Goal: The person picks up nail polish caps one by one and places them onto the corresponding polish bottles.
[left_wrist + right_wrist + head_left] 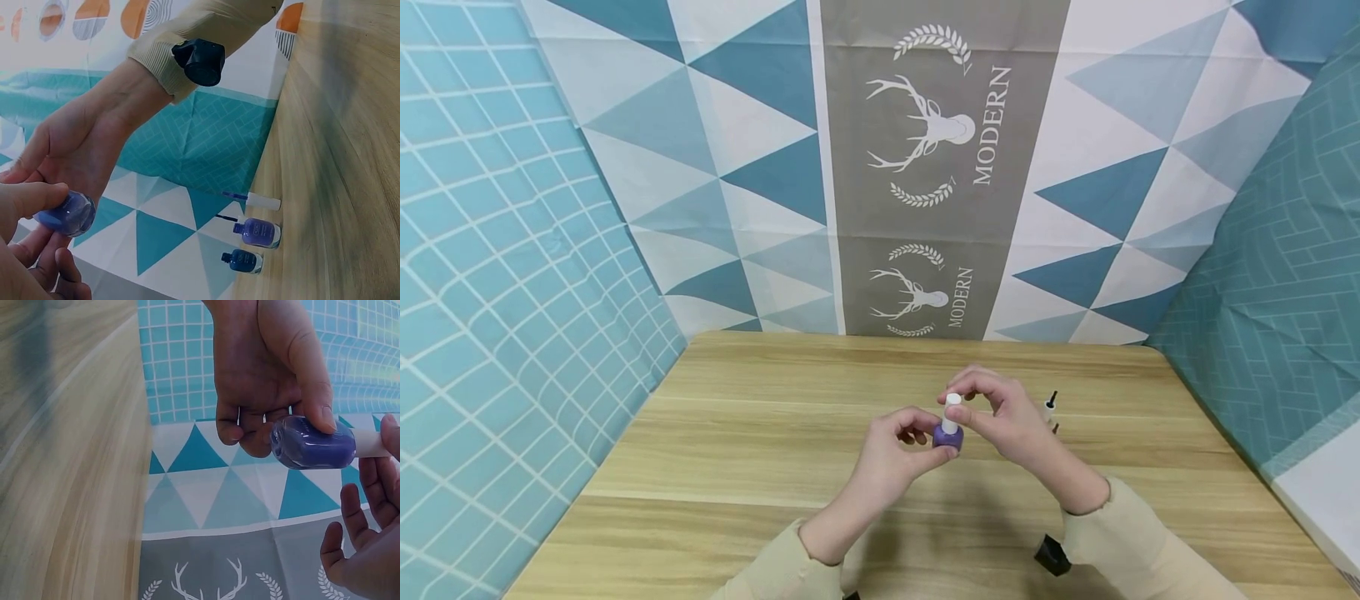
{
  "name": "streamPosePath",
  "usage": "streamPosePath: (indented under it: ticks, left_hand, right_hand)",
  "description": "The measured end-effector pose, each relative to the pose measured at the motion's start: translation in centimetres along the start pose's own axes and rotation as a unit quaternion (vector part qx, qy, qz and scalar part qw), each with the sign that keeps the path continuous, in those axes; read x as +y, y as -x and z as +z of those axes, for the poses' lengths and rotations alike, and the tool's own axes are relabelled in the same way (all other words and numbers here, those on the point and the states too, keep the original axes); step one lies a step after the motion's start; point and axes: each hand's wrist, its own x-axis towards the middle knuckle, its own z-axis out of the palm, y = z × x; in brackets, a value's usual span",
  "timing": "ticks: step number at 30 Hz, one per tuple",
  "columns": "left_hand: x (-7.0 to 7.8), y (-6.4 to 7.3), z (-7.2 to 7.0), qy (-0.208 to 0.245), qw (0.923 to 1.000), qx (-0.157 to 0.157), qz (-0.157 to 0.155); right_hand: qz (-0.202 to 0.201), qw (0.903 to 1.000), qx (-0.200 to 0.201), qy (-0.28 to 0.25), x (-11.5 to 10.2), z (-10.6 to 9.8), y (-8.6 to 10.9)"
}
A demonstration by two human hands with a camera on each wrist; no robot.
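Note:
A purple nail polish bottle [948, 437] with a white cap [952, 407] is held upright above the table. My left hand [897, 450] pinches the glass body between thumb and fingers. From the right, my right hand [1003, 417] grips the white cap with thumb and fingers. The right wrist view shows the left thumb lying along the bottle [319, 447], whose white cap [370, 444] sits at its neck. In the left wrist view the cap is hidden behind the hands, and the bottle's base [75, 215] faces the camera.
Beyond my right hand stand an uncapped purple nail polish bottle [261, 232], a smaller dark blue bottle [245, 260] and a white cap [265, 201] with its brush pointing up. Another dark brush [227, 218] shows behind the purple bottle. Patterned cloths [760, 167] surround the wooden table [715, 433].

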Motion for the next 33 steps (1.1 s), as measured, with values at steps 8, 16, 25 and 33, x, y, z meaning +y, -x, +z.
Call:
streamPosePath:
  ticks: [8,16,25,33]
  left_hand:
    - [-0.3,-0.2,-0.1,-0.007,0.9996,-0.012,0.024]
    - [0.2,-0.2,-0.8,-0.028,0.9989,-0.008,0.036]
    - [0.6,-0.5,-2.2,-0.049,0.9975,0.016,0.047]
    - [0.6,-0.7,-3.6,-0.060,0.9965,0.034,0.046]
  right_hand:
    - [-0.005,0.9996,-0.020,-0.018,-0.2,-0.4,-0.1]
    - [0.006,0.9994,-0.032,-0.008,-0.7,-1.7,-0.2]
    - [0.014,0.9997,-0.006,0.017,-1.2,-3.9,0.0]
    - [-0.002,0.9989,0.013,0.045,-1.3,-5.8,0.7]
